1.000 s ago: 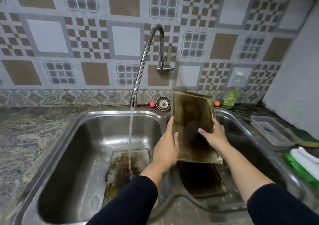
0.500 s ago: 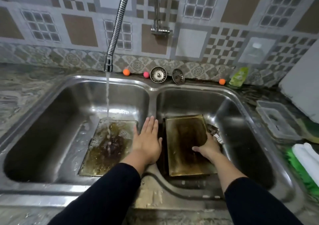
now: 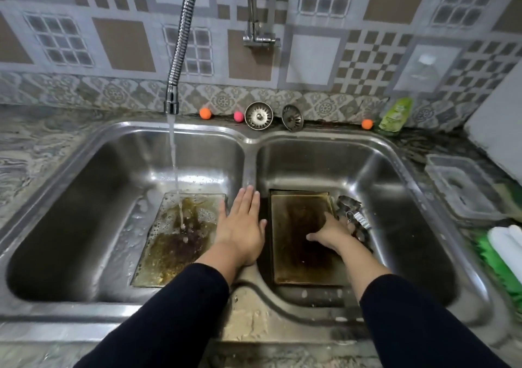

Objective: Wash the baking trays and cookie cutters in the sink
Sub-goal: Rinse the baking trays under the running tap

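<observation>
I count two baking trays: one (image 3: 175, 243) in left basin under tap stream, one (image 3: 299, 235) in right basin. Left hand (image 3: 243, 229) flat, fingers straight, over divider. Right hand (image 3: 332, 230) grips right tray edge. Cookie cutters (image 3: 350, 208) beside it, number unclear.

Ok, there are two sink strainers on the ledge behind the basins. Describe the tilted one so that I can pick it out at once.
Start at the double steel sink and look at the ledge just behind the divider between its basins. Two round metal strainers stand there, right of the pink ball. The tilted strainer is the right-hand one, turned part sideways so it looks oval, while the left strainer faces you as a full circle.
</observation>
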Demonstrator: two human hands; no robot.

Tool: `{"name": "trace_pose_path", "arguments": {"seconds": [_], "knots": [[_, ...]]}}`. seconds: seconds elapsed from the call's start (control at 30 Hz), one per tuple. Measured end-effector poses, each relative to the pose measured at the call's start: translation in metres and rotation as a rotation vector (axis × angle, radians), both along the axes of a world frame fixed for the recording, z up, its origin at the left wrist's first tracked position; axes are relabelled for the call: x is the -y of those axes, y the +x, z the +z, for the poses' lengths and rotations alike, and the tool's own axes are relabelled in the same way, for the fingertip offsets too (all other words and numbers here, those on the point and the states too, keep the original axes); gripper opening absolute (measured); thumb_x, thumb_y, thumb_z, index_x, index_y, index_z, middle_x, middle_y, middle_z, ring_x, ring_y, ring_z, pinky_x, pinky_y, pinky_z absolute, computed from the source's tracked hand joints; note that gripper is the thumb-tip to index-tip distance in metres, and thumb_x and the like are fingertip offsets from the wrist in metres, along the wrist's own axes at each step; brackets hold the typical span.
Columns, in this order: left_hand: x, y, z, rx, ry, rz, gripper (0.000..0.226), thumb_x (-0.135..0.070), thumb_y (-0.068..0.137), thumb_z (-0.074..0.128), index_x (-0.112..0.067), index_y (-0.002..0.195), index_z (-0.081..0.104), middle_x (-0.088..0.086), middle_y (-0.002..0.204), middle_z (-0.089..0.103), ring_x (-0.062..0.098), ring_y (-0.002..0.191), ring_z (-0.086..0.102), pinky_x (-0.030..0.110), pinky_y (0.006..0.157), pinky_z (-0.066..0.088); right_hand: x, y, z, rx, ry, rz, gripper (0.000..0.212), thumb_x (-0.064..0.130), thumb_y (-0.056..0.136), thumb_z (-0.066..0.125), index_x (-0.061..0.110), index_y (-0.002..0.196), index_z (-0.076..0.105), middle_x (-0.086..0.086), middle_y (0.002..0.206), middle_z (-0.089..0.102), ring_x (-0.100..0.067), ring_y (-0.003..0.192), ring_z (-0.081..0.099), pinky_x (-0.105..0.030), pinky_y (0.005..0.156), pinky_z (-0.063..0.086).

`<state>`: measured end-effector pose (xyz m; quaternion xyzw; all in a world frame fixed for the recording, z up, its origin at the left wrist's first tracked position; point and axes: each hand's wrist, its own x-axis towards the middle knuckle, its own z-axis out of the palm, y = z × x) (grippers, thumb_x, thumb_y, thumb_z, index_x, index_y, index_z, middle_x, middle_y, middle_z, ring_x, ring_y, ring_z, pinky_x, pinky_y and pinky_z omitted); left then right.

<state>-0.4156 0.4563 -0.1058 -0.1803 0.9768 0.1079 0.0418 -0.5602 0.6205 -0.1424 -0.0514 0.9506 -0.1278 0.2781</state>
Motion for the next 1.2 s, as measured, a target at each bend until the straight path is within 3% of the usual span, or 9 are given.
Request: {"name": "trace_pose_path", "arguments": {"seconds": [0.17,0.3,0.4,0.57,0.73,0.83,0.93,1.03,1.2], "knots": [[0.017,-0.001,0.011,0.076,0.013,-0.104,0.065,-0.050,0.101,0.020,-0.020,0.155,-0.001,-0.003,0.161,-0.012,0.017,0.148,-0.010,0.049,0.119,-0.001,0.034,0.005,0.044,-0.088,0.060,0.269,0.074,0.049,0.083,0.064,0.031,0.147,0.030,-0.008,0.156,0.023,-0.034,0.143,0.017,-0.049,0.115,0.024],[0.055,-0.005,0.038,-0.004,0.240,-0.155,0.047,-0.040,0.103,0.030,-0.020,0.145,0.039,0.004,0.153,0.036,0.022,0.138,0.036,0.038,0.112,0.030,0.075,0.023,0.098,-0.147,-0.035,0.425,0.065,0.045,0.088,0.061,0.025,0.144,0.037,-0.003,0.149,0.040,-0.026,0.134,0.040,-0.036,0.109,0.035],[0.091,0.004,0.046,0.043,0.312,-0.066,0.044,-0.035,0.103,0.035,-0.018,0.144,0.042,0.008,0.144,0.049,0.025,0.131,0.047,0.033,0.106,0.036,0.112,0.047,0.125,-0.184,-0.150,0.469,0.063,0.045,0.089,0.060,0.024,0.144,0.038,-0.001,0.149,0.040,-0.023,0.135,0.040,-0.033,0.108,0.035],[0.150,0.041,0.002,0.116,0.336,0.139,0.042,-0.031,0.102,0.038,-0.017,0.141,0.045,0.008,0.147,0.045,0.027,0.133,0.043,0.037,0.110,0.034,0.170,0.095,0.104,-0.036,-0.350,0.428,0.058,0.039,0.091,0.058,0.023,0.144,0.037,-0.004,0.147,0.041,-0.022,0.131,0.044,-0.027,0.100,0.036],[0.186,0.069,-0.064,0.269,0.340,0.285,0.055,-0.032,0.098,0.043,-0.026,0.151,0.028,0.008,0.159,0.023,0.031,0.146,0.019,0.043,0.119,0.019,0.208,0.125,0.020,0.228,-0.380,0.125,0.067,0.026,0.092,0.059,0.020,0.149,0.024,-0.006,0.149,0.038,-0.023,0.128,0.046,-0.024,0.097,0.040],[0.199,0.072,-0.086,0.345,0.385,0.283,0.056,-0.030,0.098,0.043,-0.025,0.151,0.026,0.008,0.158,0.024,0.031,0.144,0.024,0.040,0.117,0.024,0.220,0.128,-0.023,0.212,-0.312,-0.002,0.075,0.028,0.087,0.060,0.022,0.151,0.021,-0.008,0.146,0.041,-0.027,0.124,0.049,-0.031,0.098,0.045],[0.205,0.074,-0.095,0.388,0.432,0.245,0.056,-0.029,0.098,0.045,-0.025,0.151,0.027,0.012,0.154,0.032,0.032,0.139,0.034,0.040,0.114,0.031,0.226,0.125,-0.041,0.229,-0.306,-0.106,0.076,0.026,0.079,0.069,0.024,0.146,0.033,-0.010,0.139,0.046,-0.026,0.117,0.052,-0.037,0.098,0.048],[0.210,0.078,-0.098,0.396,0.456,0.250,0.057,-0.031,0.098,0.046,-0.026,0.151,0.027,0.016,0.154,0.030,0.033,0.138,0.035,0.042,0.115,0.030,0.230,0.127,-0.035,0.312,-0.284,-0.120,0.090,0.031,0.073,0.078,0.026,0.147,0.028,-0.012,0.147,0.033,-0.030,0.128,0.042,-0.038,0.104,0.042],[0.218,0.085,-0.097,0.316,0.612,0.268,0.059,-0.024,0.097,0.049,-0.027,0.151,0.026,0.009,0.154,0.033,0.030,0.140,0.035,0.042,0.115,0.030,0.234,0.130,-0.011,0.337,-0.427,-0.093,0.057,0.026,0.081,0.074,0.019,0.132,0.050,-0.004,0.124,0.055,-0.022,0.109,0.055,-0.033,0.092,0.048]]}}
